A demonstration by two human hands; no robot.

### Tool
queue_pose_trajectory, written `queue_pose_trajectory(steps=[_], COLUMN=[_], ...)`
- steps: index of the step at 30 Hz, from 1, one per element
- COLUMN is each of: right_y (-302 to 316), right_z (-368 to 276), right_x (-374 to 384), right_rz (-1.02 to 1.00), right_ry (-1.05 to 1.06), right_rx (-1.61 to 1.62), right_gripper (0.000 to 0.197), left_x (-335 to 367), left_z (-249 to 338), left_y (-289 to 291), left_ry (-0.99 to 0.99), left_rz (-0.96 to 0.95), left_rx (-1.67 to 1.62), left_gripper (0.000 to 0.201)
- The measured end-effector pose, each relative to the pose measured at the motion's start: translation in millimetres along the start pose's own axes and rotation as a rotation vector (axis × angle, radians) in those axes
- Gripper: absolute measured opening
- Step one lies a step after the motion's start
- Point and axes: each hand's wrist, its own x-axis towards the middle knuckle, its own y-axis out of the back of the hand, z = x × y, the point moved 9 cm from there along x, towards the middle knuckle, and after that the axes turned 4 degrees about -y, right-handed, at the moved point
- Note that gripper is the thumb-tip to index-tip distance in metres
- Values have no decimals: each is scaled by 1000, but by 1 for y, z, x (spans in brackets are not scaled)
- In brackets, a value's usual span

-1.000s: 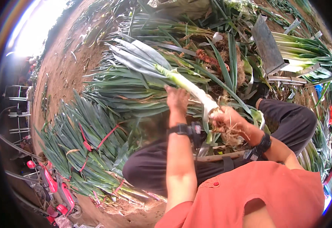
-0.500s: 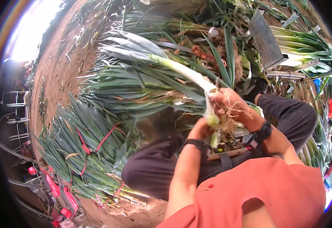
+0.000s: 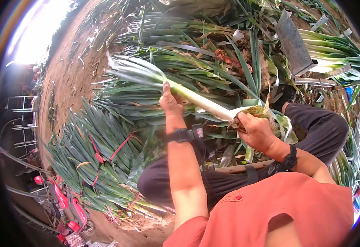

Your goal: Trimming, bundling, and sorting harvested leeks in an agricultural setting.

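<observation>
A long leek [image 3: 200,100] lies slantwise across the space before me, its pale shaft bare and its green leaves pointing to the far left. My left hand [image 3: 172,102] is wrapped round it where the shaft turns to leaf. At the root end, my right hand [image 3: 257,131] has its fingers closed on the base, and brownish roots show by the fingertips. A peeled, yellow-green outer leaf [image 3: 255,109] hangs beside that hand. Both wrists wear black bands. Below the held leek, a heap of untrimmed leeks [image 3: 159,78] spreads out.
A bundle of leeks [image 3: 101,152] tied with red string lies at the left. To the far right, a metal-sided wooden rack [image 3: 294,45] holds trimmed leeks [image 3: 330,47]. My bent knees flank a wooden bar [image 3: 246,166]. A red scooter [image 3: 66,201] stands at the lower left.
My left hand has moved from the root end up to the base of the leaves. The outer leaf now hangs loose by my right hand, and the shaft looks barer.
</observation>
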Motion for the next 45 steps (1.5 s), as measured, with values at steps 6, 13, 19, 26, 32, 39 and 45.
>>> queue_pose_trajectory(steps=[6, 13, 19, 26, 32, 39, 45], right_y=[-8, -17, -23, -34, -54, -51, -24], right_z=[-12, -6, 7, 6, 23, 28, 52], right_x=[-4, -5, -8, -1, -7, 3, 40], right_rz=[8, -48, -114, -121, -433, -287, -276], right_ry=[81, 43, -54, -89, -561, -340, -436], right_rx=[-72, -34, 48, 601, 1220, 1109, 1031], right_gripper=[40, 37, 37, 39, 44, 39, 33], left_x=[18, 16, 17, 9, -41, -78, -202], left_z=[3, 2, -5, -65, -128, -146, -232], left_y=[29, 22, 19, 52, 7, 22, -2], left_ry=[91, 185, 194, 355, 674, 812, 941], left_rz=[100, 106, 103, 176, 67, -196, -776], left_rx=[79, 89, 166, 184, -372, 58, 553], left_gripper=[25, 24, 22, 22, 10, 7, 35])
